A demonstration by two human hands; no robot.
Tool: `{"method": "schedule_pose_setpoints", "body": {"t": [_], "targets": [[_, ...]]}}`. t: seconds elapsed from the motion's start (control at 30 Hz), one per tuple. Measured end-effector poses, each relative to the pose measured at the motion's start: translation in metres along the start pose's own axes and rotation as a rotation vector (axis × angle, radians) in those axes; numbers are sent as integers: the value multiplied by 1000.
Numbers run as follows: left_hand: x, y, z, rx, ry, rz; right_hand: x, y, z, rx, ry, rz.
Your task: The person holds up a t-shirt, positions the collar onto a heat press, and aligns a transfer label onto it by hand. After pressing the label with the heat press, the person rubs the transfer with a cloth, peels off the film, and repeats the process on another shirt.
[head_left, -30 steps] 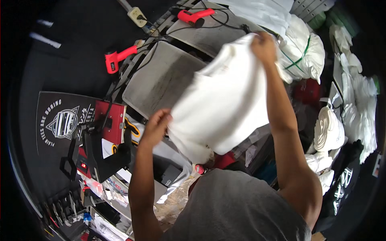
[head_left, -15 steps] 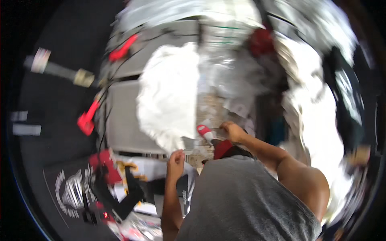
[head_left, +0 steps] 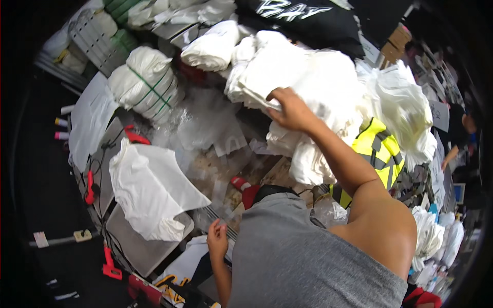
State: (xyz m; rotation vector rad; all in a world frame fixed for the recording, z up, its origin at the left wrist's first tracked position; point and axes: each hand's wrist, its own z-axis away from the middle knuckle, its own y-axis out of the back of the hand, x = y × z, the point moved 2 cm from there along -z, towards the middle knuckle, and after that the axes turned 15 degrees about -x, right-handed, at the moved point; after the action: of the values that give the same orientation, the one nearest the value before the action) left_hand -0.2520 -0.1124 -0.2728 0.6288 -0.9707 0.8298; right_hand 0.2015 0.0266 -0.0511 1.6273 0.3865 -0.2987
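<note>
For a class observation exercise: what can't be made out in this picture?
Head view:
Right hand: whether its fingers grip the white cloth pile or only touch it; the hand covers the contact.
Gray panels: surface beneath the white garment, covered by it.
Black cloth: far part, cut off by the top edge.
Yellow vest: partly hidden behind the right arm.

Right arm (head_left: pixel 335 148) is outstretched, right hand (head_left: pixel 290 110) curled; left hand (head_left: pixel 217 240) is low, loosely bent.
</note>
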Motion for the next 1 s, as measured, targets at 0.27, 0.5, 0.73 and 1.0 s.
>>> {"method": "schedule_pose_setpoints", "body": {"t": [0.27,0.5,0.73,1.0], "targets": [[-46,5,6,107,163,-31,89,12,84,-164,-133,441],[13,9,-26,79,8,-406,60,34,106,-243,-141,547],[18,7,-36,87,2,-487,89,52,99,-136,-55,312],[-7,-14,-26,45,-39,-415,75,62,110,-264,-117,144]]}}
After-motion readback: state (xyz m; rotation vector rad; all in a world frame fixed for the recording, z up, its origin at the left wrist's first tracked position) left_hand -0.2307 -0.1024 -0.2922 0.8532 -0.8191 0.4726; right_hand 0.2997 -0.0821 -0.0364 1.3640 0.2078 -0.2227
